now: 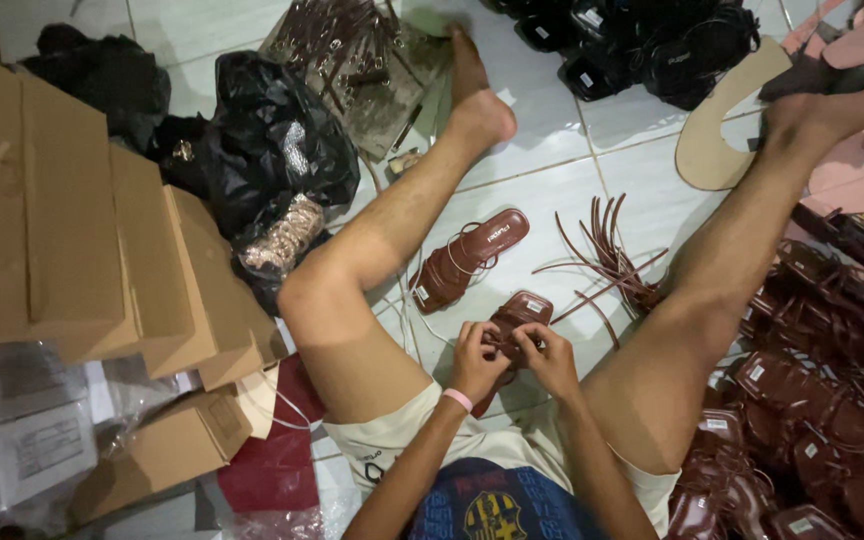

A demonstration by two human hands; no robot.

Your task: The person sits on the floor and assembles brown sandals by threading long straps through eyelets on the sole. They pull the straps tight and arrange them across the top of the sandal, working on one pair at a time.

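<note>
I sit on a white tiled floor with my legs spread. Both hands meet over a brown strappy sandal (518,312) between my thighs. My left hand (475,358), with a pink band at the wrist, pinches the sandal's near part. My right hand (549,357) grips the same sandal from the right. A second brown sandal (467,258) lies flat on the tiles just beyond, apart from my hands. A bundle of loose brown straps (607,255) fans out to the right of it.
Stacked cardboard boxes (72,240) fill the left side. Black plastic bags (267,140) lie behind my left knee. A heap of brown sandals (812,410) sits at my right, black sandals (642,40) at the back, and flat sole cutouts (727,115) near my right foot.
</note>
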